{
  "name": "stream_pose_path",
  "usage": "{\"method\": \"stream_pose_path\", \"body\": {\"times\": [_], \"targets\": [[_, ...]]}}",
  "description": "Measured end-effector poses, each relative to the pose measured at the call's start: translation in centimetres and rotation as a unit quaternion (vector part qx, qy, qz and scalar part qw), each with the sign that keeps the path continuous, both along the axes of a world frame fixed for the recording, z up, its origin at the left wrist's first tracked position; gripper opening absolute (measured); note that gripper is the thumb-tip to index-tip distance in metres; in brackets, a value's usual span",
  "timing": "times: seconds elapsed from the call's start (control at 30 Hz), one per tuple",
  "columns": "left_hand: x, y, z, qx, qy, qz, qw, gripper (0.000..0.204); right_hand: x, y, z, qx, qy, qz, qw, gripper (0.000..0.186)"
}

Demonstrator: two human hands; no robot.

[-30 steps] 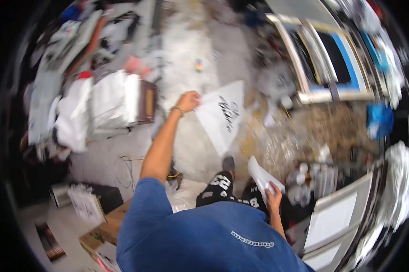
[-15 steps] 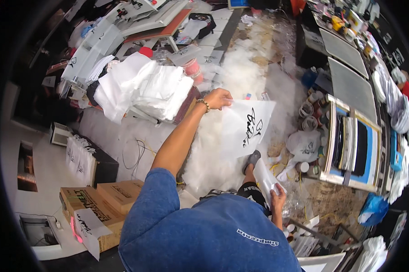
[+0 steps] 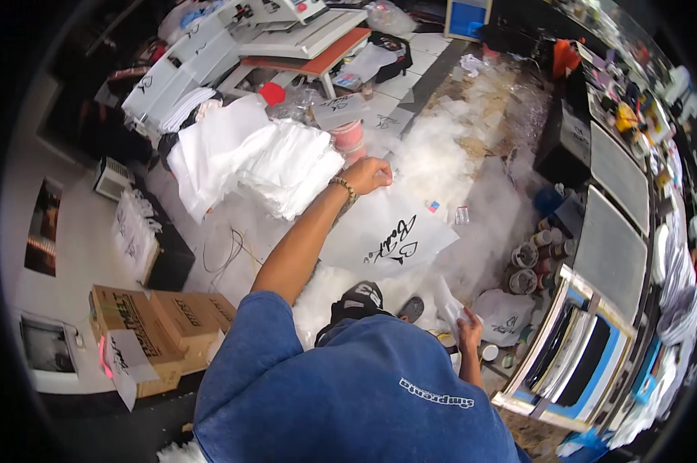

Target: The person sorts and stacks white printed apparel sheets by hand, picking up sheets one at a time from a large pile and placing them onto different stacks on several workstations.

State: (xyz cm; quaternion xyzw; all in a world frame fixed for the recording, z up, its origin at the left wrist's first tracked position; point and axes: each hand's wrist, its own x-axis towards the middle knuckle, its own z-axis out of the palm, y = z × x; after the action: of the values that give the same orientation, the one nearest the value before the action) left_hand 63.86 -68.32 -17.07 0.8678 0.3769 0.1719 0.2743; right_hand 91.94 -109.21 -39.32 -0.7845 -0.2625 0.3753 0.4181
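My left hand, with a beaded bracelet at the wrist, is stretched out ahead and pinches the corner of a translucent white plastic sheet. The sheet hangs spread out with black script and a heart outline on it; I cannot tell whether it is a bag. Lower and to the right, my right hand is closed on more translucent plastic, narrow and partly hidden by the fingers. Left of my left hand lies a large stack of white plastic sheets.
Cloudy plastic covers much of the floor. Cardboard boxes stand at the lower left. A framed printing screen and grey flat boards line the right, beside open tubs. Behind the stack is a red-topped table.
The printed sheet has swung left and nearer to my body, and its print has turned. Both hands keep their hold. The whole view has shifted.
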Motion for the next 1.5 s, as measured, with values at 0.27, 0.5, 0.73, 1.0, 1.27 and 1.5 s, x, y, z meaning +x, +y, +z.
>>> {"method": "stream_pose_path", "body": {"times": [0.27,0.5,0.73,1.0,1.27,1.5], "targets": [[-3.3,5.7,-4.8,-0.069,-0.063,0.167,0.982,0.014,3.0,8.5,-0.6,-0.008,0.067,0.061,0.996,0.047],[-10.2,14.0,-12.8,-0.143,-0.203,0.29,0.924,0.014,-0.7,15.2,1.8,-0.082,-0.036,0.101,0.991,0.047],[-18.0,25.2,-19.6,-0.186,-0.301,0.361,0.863,0.014,-5.8,21.5,1.0,-0.188,-0.008,0.129,0.974,0.048],[-21.7,32.1,-21.8,-0.257,-0.366,0.395,0.803,0.013,-12.4,31.1,4.4,-0.219,-0.033,0.198,0.955,0.048],[-31.5,35.1,-29.5,-0.164,-0.482,0.529,0.678,0.016,-13.2,32.1,1.4,-0.285,-0.092,0.29,0.909,0.045],[-37.1,33.3,-32.0,-0.141,-0.505,0.596,0.608,0.017,-14.0,34.6,1.9,-0.266,-0.093,0.303,0.91,0.044]]}}
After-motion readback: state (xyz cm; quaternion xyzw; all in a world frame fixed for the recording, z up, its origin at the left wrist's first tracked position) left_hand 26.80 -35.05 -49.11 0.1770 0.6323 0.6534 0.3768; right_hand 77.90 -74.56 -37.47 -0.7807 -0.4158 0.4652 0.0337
